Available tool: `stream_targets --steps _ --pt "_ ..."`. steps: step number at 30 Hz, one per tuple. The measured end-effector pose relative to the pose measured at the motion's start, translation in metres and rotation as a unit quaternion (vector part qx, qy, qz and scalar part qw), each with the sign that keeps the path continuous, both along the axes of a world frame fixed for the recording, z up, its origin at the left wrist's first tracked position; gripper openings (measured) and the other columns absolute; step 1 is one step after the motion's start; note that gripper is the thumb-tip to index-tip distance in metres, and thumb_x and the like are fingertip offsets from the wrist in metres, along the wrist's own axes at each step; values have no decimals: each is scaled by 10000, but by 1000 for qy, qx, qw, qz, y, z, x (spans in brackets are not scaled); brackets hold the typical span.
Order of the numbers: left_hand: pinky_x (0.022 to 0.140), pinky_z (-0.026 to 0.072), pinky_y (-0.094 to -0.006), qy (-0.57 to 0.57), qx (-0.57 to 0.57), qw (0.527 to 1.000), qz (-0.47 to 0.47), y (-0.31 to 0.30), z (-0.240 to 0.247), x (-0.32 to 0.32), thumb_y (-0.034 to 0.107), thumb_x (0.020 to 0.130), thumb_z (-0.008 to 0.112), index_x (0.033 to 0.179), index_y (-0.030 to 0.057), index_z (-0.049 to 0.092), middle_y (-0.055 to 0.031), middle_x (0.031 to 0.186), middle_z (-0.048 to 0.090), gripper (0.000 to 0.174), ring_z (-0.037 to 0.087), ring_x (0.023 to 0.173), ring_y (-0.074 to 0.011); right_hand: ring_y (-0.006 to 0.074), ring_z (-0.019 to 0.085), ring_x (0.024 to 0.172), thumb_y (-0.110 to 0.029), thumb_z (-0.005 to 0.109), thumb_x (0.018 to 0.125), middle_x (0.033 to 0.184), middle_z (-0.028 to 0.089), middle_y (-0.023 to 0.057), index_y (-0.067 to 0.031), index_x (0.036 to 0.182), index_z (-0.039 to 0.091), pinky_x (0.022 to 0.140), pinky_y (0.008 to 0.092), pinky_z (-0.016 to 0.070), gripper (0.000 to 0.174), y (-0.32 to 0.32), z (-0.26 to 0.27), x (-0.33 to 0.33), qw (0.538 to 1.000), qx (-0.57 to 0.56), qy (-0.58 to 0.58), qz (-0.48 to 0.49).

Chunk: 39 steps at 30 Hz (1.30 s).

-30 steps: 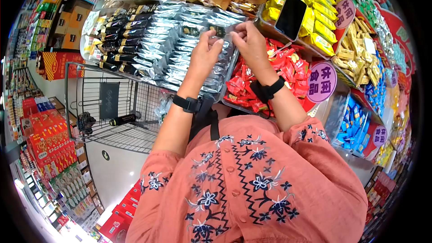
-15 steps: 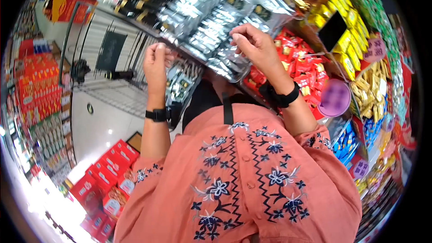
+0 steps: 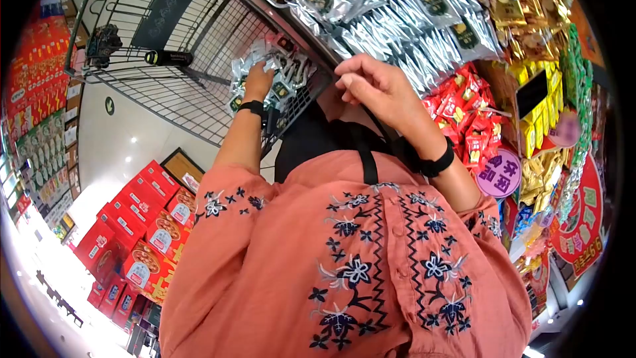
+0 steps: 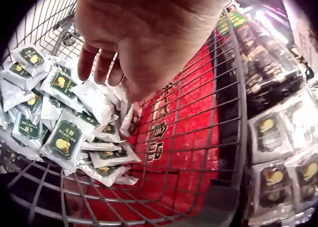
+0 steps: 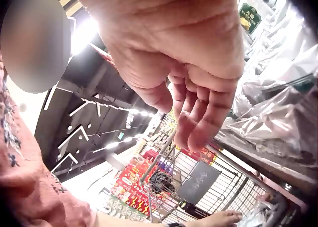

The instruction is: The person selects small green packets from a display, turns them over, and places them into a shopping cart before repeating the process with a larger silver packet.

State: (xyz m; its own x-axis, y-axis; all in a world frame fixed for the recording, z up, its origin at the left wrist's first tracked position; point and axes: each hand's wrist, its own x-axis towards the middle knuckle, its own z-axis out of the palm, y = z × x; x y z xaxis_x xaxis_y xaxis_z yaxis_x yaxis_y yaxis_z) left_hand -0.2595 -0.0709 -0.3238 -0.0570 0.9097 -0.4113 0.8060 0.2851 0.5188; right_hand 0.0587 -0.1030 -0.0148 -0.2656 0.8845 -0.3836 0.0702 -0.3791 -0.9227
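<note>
The left hand (image 3: 258,83) is down inside the shopping cart, over a pile of silver packets (image 3: 285,90) with dark green labels. In the left wrist view this hand (image 4: 149,38) has its fingers hanging down at the pile (image 4: 64,140), with no packet visibly gripped. The right hand (image 3: 381,89) hovers beside the display of silver packets (image 3: 414,40), its fingers loosely bent. Seen from the right wrist, that hand (image 5: 184,53) holds nothing.
A dark bottle (image 3: 169,58) and a dark sign (image 3: 163,14) are in the cart. Red packets (image 3: 464,109), yellow packets (image 3: 555,86) and a black rectangular panel (image 3: 531,94) lie to the right. Red boxes (image 3: 139,202) are stacked on the floor side at left.
Both hands were together over the display; the left hand has moved left and down into the cart. The right hand stays near the display. The view has swung toward the cart.
</note>
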Motion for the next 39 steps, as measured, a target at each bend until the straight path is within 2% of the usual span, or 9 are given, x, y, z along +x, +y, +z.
stream_targets --steps 8,12,19,20,28,30,32,33,39 --pt "1024 470 -503 -39 52 998 -9 54 -55 2 270 922 590 1306 59 630 -316 1216 644 441 585 1174 -484 125 670 891 -87 675 960 997 701 84 3 1148 649 800 273 539 210 3 -25 -50 986 47 -32 155" --pt "957 514 -506 -51 -14 998 24 72 -69 2 292 912 593 1266 67 656 -309 1082 700 424 650 1063 -489 140 658 842 -106 667 971 957 691 93 14 1153 639 765 287 531 219 2 -40 -64 987 -8 -3 158" --pt "992 493 -402 -58 -74 994 -50 73 -101 -13 304 949 565 1227 32 696 -226 1198 707 411 657 1152 -377 121 642 832 -134 668 975 918 680 73 8 1151 640 758 280 522 228 -2 -48 -63 990 -17 -6 137" --pt "970 504 -471 -121 -43 992 11 64 -114 -13 326 933 530 1131 35 716 -242 1143 706 398 649 1112 -440 115 638 830 -134 669 974 914 679 67 6 1150 641 756 276 520 226 -2 -48 -62 991 -17 -6 132" --pt "940 518 -412 -214 -8 975 61 21 -26 -20 287 988 528 1251 -30 664 -244 1148 714 435 687 1085 -367 159 670 805 -137 671 959 870 697 97 2 1118 643 740 306 537 213 -4 -44 -54 994 -3 3 113" --pt "1008 505 -365 -344 -99 918 167 10 85 1 276 1033 536 1374 -12 598 -164 1316 644 451 607 1229 -255 108 637 827 -131 669 964 917 680 46 -5 1147 643 757 274 525 224 -2 -35 -52 994 31 -7 103" --pt "1054 483 -403 -401 -86 898 157 -2 147 2 256 1044 532 1404 -38 561 -154 1394 590 466 574 1279 -287 91 632 853 -123 669 962 985 675 34 -9 1200 627 769 268 533 267 -3 -29 -51 995 68 -11 76" --pt "1062 476 -407 -428 -78 888 149 -8 178 5 262 1045 536 1411 -56 543 -162 1403 581 486 556 1299 -290 204 677 811 -110 705 897 1071 680 144 -8 1174 615 745 324 546 309 0 -20 -50 997 57 -8 59" --pt "1088 466 -444 -547 -34 828 120 -34 336 42 218 1046 543 1400 -138 493 -214 1398 566 504 547 1312 -312 366 562 1239 -130 763 821 1338 583 194 -29 1381 524 1053 421 447 617 2 -7 -40 907 391 -157 10"
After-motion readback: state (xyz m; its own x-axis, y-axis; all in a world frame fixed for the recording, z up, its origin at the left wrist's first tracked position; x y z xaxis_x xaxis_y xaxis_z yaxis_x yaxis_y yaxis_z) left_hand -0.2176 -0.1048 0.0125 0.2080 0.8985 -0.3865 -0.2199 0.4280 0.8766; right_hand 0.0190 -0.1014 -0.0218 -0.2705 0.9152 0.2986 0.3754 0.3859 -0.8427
